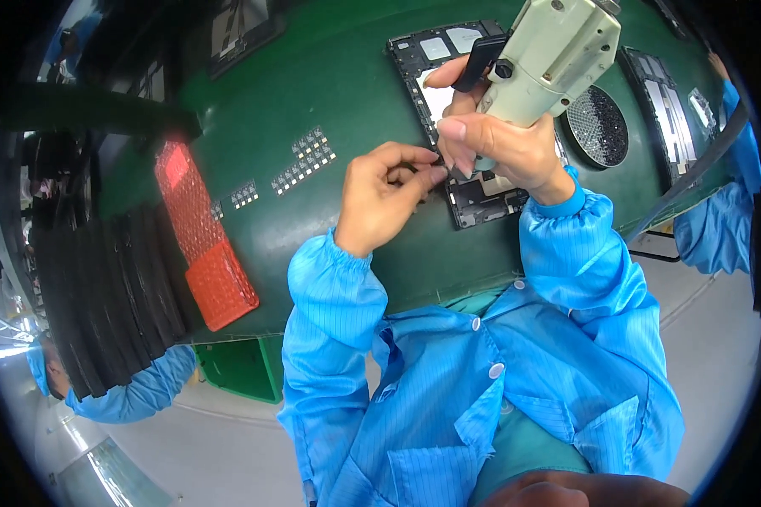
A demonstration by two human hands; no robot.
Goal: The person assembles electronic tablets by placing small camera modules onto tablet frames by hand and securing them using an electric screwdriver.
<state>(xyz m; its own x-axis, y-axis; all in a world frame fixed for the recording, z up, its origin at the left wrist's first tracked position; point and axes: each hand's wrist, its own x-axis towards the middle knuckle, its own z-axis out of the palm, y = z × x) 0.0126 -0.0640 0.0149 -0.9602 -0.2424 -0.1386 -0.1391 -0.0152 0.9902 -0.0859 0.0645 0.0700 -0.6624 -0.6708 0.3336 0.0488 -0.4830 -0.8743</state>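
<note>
My right hand (516,152) is wrapped round a cream-coloured electric screwdriver (558,59) with a black lever on its side. The tool points down at a dark tablet-like housing (406,52) lying on the green work surface (313,262). At the housing's left edge, my left hand (380,194) is closed in a pinch, thumb and forefinger close to the screwdriver's lower end. Whatever sits between those fingertips is too small to make out. My right hand and the tool cover much of the housing's middle.
Right of the screwdriver stands a round dark dish (596,127) of small shiny pieces, with another housing (661,114) beyond. Several small component pieces (304,160) lie left of my hands, near a red bubble-wrap bag (221,287). Black strips (114,296) hang at the left edge. Co-workers' blue sleeves (719,232) show.
</note>
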